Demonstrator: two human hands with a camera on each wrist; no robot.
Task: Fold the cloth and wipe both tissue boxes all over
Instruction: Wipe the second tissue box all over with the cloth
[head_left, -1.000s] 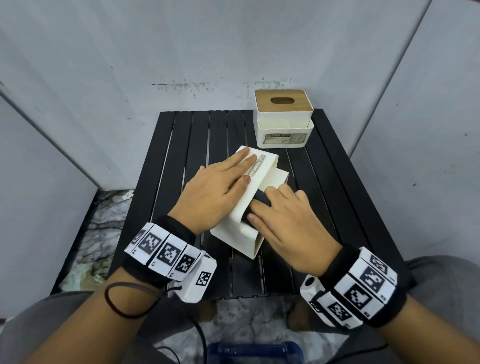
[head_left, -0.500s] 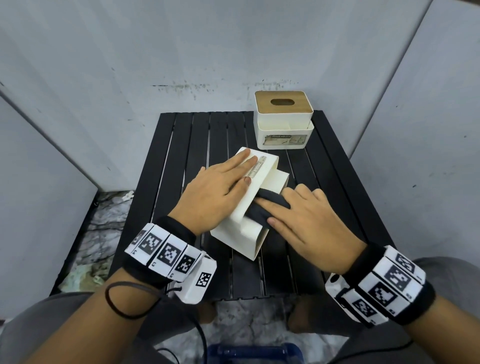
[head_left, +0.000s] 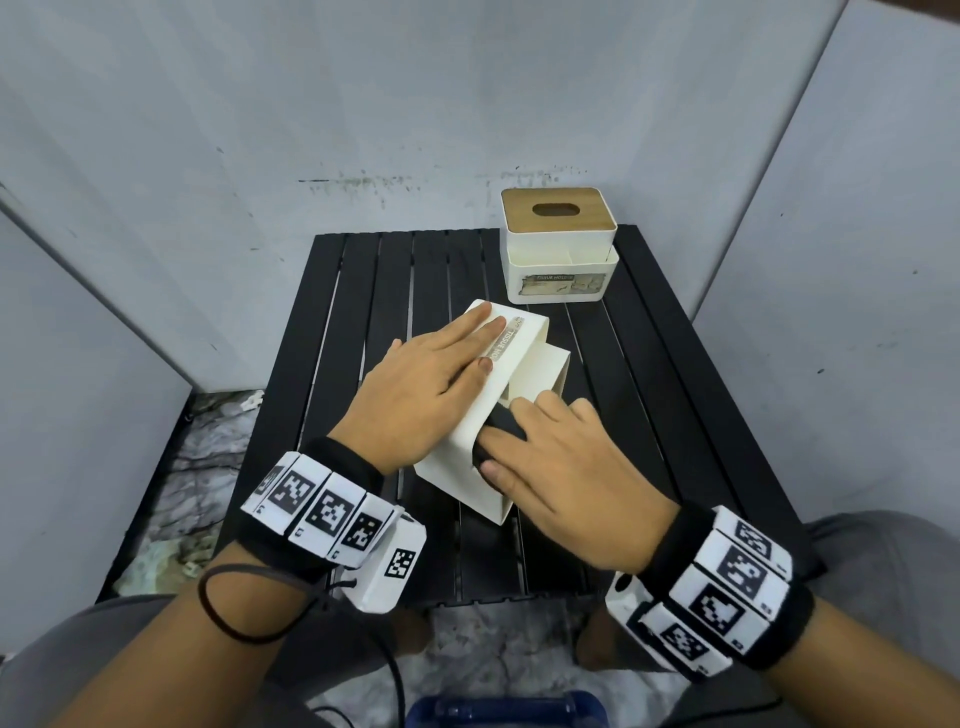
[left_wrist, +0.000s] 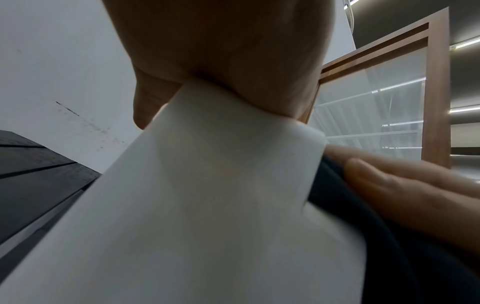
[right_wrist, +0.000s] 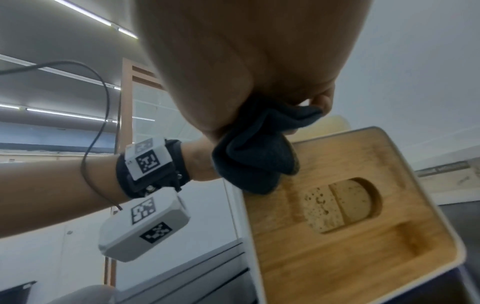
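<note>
A white tissue box (head_left: 527, 345) lies on its side across the middle of the black slatted table (head_left: 363, 322). My left hand (head_left: 441, 364) rests flat on its upper face, fingers straight. My right hand (head_left: 561, 467) presses a dark folded cloth (head_left: 501, 428) against the box's right-facing side. In the right wrist view that side is the wooden lid (right_wrist: 363, 257) with its oval slot, and the cloth (right_wrist: 254, 156) is bunched under my palm at the lid's upper corner. A second tissue box (head_left: 558, 249), white with a wooden lid, stands upright at the back right.
Grey walls close in behind and on both sides of the table. Bare slats lie to the left of the tipped box and along the front edge. A blue object (head_left: 506, 709) sits on the floor between my knees.
My right hand slid out to the right with the cloth, then came back left along the lid side. The left hand and both boxes have stayed put.
</note>
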